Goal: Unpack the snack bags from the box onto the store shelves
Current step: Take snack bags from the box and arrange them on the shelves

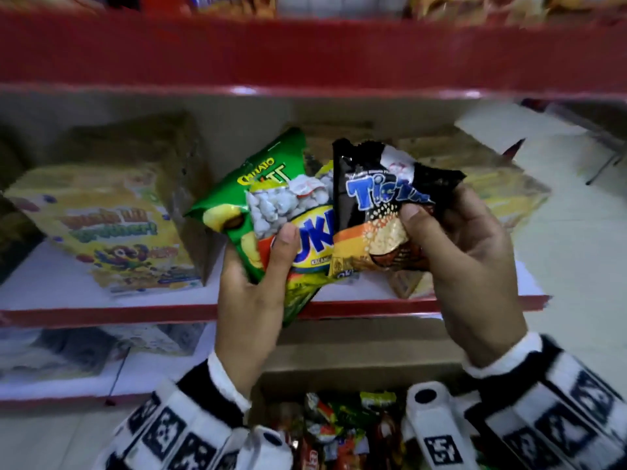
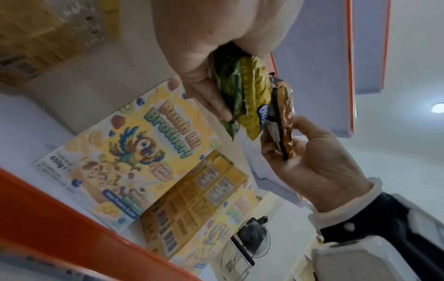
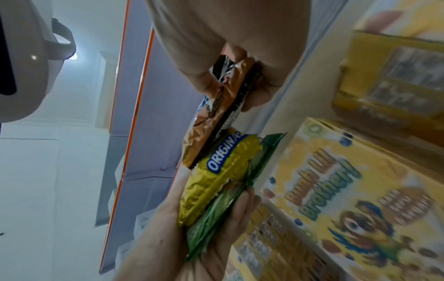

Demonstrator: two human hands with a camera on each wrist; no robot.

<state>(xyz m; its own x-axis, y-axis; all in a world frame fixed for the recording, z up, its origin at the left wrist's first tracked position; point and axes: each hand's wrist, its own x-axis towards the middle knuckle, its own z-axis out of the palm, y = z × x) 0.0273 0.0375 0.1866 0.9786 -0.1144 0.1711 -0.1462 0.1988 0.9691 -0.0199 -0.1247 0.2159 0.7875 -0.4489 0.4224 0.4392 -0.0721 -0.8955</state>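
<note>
Two snack bags, a green one (image 1: pixel 234 201) behind a yellow one (image 1: pixel 305 239), are pinched in the left hand (image 1: pixel 251 300); the right hand (image 1: pixel 468 266) grips a black-and-orange bag (image 1: pixel 369 212) with curled fingers (image 1: pixel 412 217). All are held before the shelf (image 1: pixel 101 283) bearing cereal boxes (image 1: pixel 101 228). Below, the cardboard box (image 1: pixel 356 364) holds many more packets (image 1: pixel 339 432).

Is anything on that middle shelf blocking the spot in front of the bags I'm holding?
Partly. The yellow cereal box stands left on the shelf, more yellow boxes lie right. The gap straight behind the snack bags looks open, though the bags hide part of it.
</note>
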